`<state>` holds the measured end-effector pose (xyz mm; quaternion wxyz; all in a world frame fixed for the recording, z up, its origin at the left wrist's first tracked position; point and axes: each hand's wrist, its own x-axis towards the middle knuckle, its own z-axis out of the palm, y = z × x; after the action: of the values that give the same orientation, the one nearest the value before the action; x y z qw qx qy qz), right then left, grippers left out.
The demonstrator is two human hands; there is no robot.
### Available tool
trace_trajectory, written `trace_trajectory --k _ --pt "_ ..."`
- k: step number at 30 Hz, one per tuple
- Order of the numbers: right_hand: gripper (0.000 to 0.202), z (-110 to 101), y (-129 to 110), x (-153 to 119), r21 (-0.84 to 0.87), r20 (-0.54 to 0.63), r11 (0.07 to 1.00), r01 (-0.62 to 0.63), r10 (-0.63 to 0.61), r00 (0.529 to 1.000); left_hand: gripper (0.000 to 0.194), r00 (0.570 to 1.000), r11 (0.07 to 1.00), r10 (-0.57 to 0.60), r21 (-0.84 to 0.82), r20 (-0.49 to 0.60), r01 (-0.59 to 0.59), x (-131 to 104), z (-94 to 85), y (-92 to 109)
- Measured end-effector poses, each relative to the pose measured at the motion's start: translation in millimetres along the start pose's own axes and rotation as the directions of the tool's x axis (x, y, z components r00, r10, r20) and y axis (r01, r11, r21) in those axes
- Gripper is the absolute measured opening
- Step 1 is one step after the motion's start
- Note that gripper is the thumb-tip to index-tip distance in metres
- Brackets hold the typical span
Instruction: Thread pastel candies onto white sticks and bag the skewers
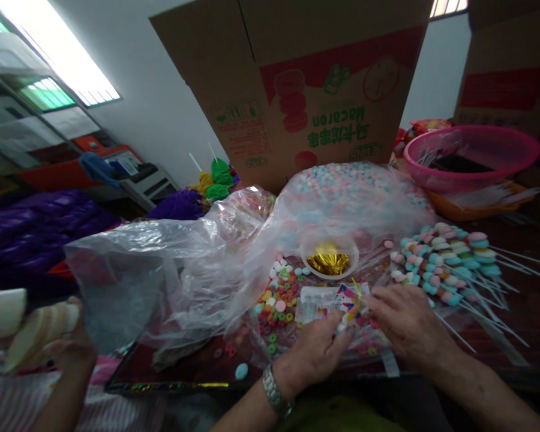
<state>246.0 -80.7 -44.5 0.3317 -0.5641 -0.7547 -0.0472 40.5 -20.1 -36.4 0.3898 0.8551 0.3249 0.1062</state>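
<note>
My left hand (312, 351), with a metal watch (275, 393) on the wrist, is closed on a small printed plastic bag (350, 300). A thin gold twist tie (356, 285) sticks up from the bag, and the fingertips of my right hand (407, 315) pinch at it. What lies inside the bag is mostly covered by my fingers. Under and left of it is a flat printed packet (317, 303). Loose candy rings and small round sweets (279, 300) lie left of my hands. Just behind stands a clear bowl (354, 255) of gold twist ties (327, 263).
Marshmallow skewers (450, 261) are piled at right. A large clear bag of marshmallows (355, 192) stands behind, before a cardboard box (324, 90). A pink basin (472, 141) sits back right. Another person's hand (74, 336) holds pale round pieces at far left.
</note>
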Motion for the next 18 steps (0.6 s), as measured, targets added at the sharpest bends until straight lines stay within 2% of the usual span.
trace_trajectory --k 1,2,3,4,6,7,8,9,11,14,16,18 --pt "0.03 3 2 -1 0.036 -0.08 0.993 -0.113 0.115 0.99 0.027 0.999 0.993 -0.035 -0.117 -0.004 0.034 1 0.2 1" --pt "0.041 7 2 -3 0.141 -0.115 0.962 -0.235 0.251 0.961 0.027 0.998 0.976 -0.071 -0.205 -0.001 0.069 3 -0.1 1" --pt "0.047 13 0 -6 0.289 -0.067 0.894 -0.343 0.376 0.924 0.028 0.995 0.962 -0.1 -0.256 0.005 0.098 4 -0.6 2" --pt "0.044 21 -4 -9 0.436 0.055 0.789 -0.432 0.456 0.888 0.027 0.993 0.957 -0.114 -0.267 0.018 0.115 5 -0.8 1" --pt "0.029 37 -16 -15 0.61 0.33 0.578 -0.542 0.436 0.837 0.026 0.994 0.97 -0.098 -0.218 0.056 0.108 5 0.1 0" --pt "0.028 44 -23 -17 0.635 0.4 0.531 -0.561 0.395 0.827 0.025 0.994 0.977 -0.08 -0.191 0.075 0.093 5 1.1 -1" --pt "0.03 50 -29 -17 0.635 0.409 0.539 -0.554 0.374 0.832 0.025 0.993 0.98 -0.067 -0.18 0.093 0.083 4 2.3 -2" --pt "0.031 55 -35 -17 0.616 0.368 0.59 -0.521 0.37 0.853 0.025 0.992 0.978 -0.061 -0.19 0.11 0.082 2 3.4 -3" --pt "0.028 59 -42 -15 0.534 0.217 0.751 -0.389 0.323 0.921 0.025 0.988 0.966 -0.054 -0.242 0.143 0.087 -1 4.5 -6" --pt "0.023 52 -42 -7 0.354 0.034 0.923 -0.153 0.151 0.988 0.026 0.981 0.943 -0.041 -0.316 0.19 0.101 -5 2.7 -11" --pt "0.017 44 -39 1 0.19 -0.083 0.982 0.008 0.008 0.997 0.029 0.977 0.934 -0.078 -0.33 0.196 0.141 -7 -0.1 -16" --pt "0.022 37 -39 8 -0.021 -0.109 0.981 0.193 -0.194 0.975 0.029 0.973 0.932 -0.119 -0.316 0.198 0.178 -10 -2.9 -21"
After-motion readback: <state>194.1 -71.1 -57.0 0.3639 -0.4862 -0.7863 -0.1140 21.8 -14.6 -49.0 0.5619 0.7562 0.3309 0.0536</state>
